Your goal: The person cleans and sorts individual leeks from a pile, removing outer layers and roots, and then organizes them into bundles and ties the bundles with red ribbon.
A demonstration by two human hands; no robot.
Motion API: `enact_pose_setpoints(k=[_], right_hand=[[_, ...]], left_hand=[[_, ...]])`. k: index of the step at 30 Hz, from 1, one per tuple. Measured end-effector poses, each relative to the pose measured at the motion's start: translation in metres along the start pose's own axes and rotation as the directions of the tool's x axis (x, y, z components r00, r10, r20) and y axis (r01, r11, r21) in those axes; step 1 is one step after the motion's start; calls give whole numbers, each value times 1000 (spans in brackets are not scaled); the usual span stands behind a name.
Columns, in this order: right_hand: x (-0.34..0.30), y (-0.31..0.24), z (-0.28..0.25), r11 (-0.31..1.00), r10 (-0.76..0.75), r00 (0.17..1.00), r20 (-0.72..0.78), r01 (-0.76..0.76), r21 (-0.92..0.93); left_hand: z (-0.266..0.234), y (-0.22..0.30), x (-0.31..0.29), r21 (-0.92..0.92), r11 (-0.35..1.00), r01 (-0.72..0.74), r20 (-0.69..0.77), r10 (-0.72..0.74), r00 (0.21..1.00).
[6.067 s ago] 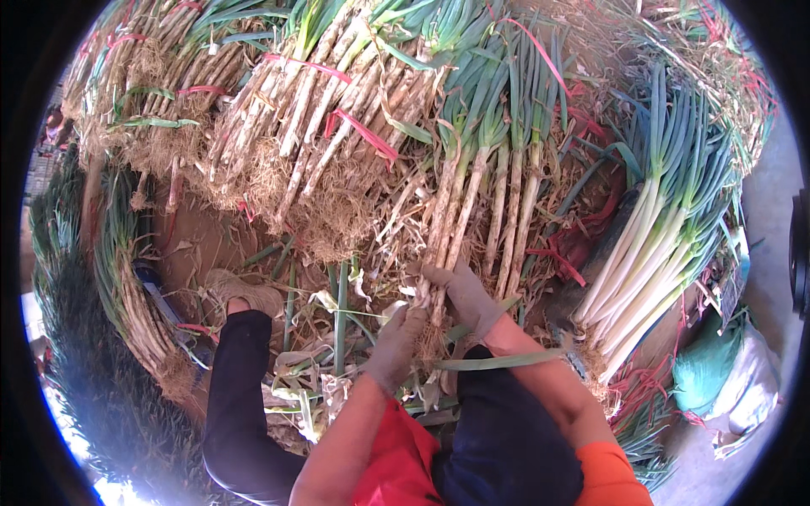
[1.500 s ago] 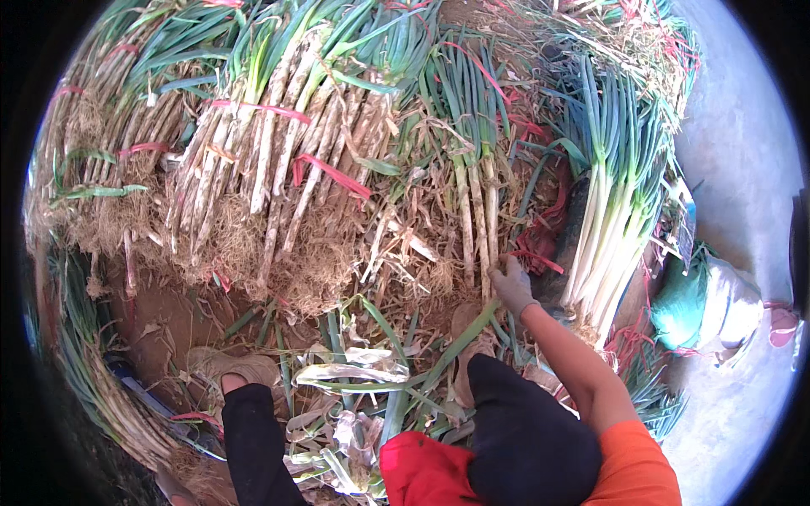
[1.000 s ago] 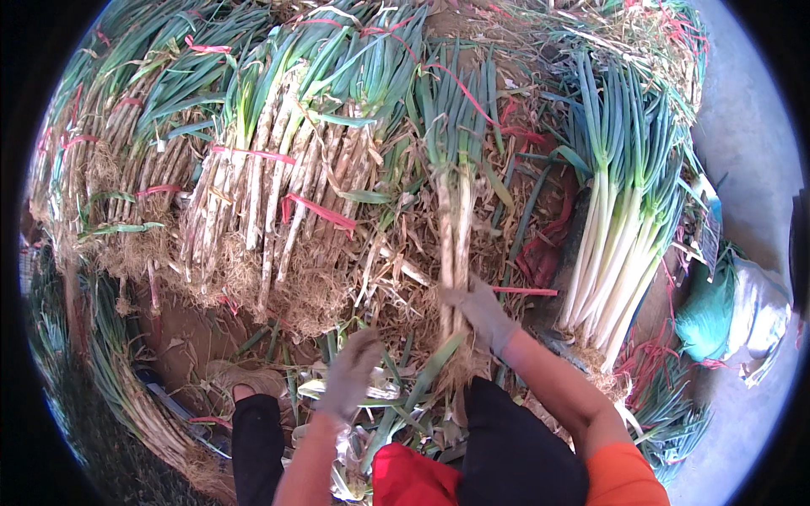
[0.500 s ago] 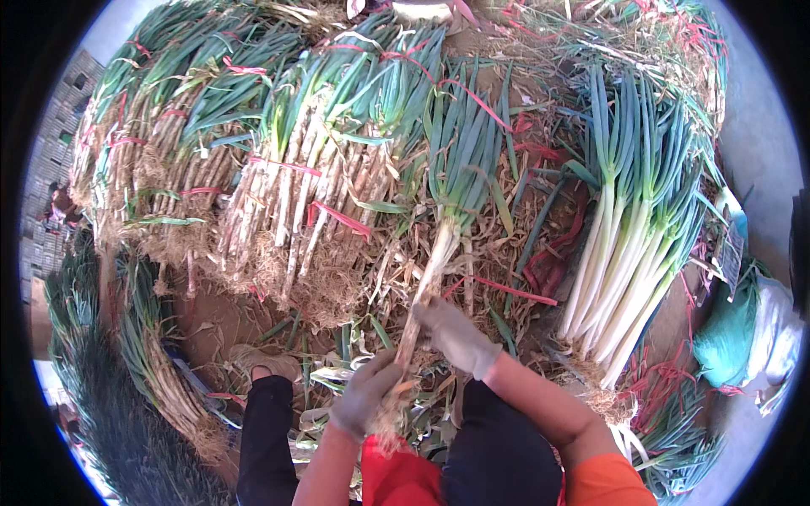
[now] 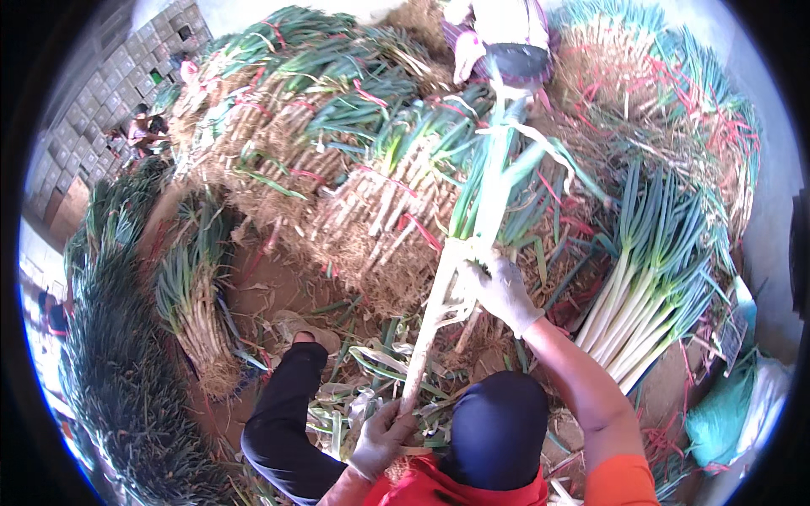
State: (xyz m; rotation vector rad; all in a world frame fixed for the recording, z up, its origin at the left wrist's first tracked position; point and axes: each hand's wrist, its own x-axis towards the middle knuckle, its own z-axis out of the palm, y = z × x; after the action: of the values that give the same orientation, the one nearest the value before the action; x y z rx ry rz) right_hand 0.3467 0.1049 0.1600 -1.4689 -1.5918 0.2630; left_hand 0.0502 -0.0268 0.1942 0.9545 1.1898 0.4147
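Note:
A long green onion [image 5: 419,358] slants up and away in front of me, its pale stalk still brownish in places and its green leaves pointing to the far side. My left hand [image 5: 382,440], in a pale glove, is closed round its root end near my lap. Further up, where the stalk turns green, my gloved right hand [image 5: 500,295] is closed on the loosened outer leaves. A strip of skin stands away from the stalk below that hand. To the right lies a fan of clean white-stalked green onions [image 5: 645,270].
Bundles of unpeeled green onions [image 5: 371,223], tied with red string, pile up ahead and left. A dark green row of onions [image 5: 135,363] runs along the left. Shed leaves [image 5: 371,358] litter the ground. Another person [image 5: 506,51] sits at the far side; green and white sacks [image 5: 717,422] stand right.
My right hand has moved up and away along the stalk, pulling outer skin loose. My left hand is lower, near the root end. The view has tilted up, bringing the other person in.

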Motion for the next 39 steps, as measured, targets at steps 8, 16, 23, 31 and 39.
enact_pose_setpoints(k=[8, 16, 23, 31, 39], right_hand=[[-33, -197, 3, 950, -146, 447, 882, 313, -2], [25, -130, -9, 873, 121, 964, 235, -216, 436], [63, -102, -29, 0, 362, 851, 380, -408, 913], [56, -81, 4, 100, 535, 795, 284, -394, 913], [65, -13, -22, 282, 828, 558, -55, -330, 901]], left_hand=[[-22, 5, 29, 127, 853, -506, -40, 514, 857], [-33, -8, 29, -147, 897, -417, 4, 422, 907], [-31, -23, 31, -496, 836, -234, 208, 377, 903], [10, -16, 95, -756, 625, -196, 302, 598, 742], [-37, -21, 86, 385, 653, -652, 339, 557, 758]])
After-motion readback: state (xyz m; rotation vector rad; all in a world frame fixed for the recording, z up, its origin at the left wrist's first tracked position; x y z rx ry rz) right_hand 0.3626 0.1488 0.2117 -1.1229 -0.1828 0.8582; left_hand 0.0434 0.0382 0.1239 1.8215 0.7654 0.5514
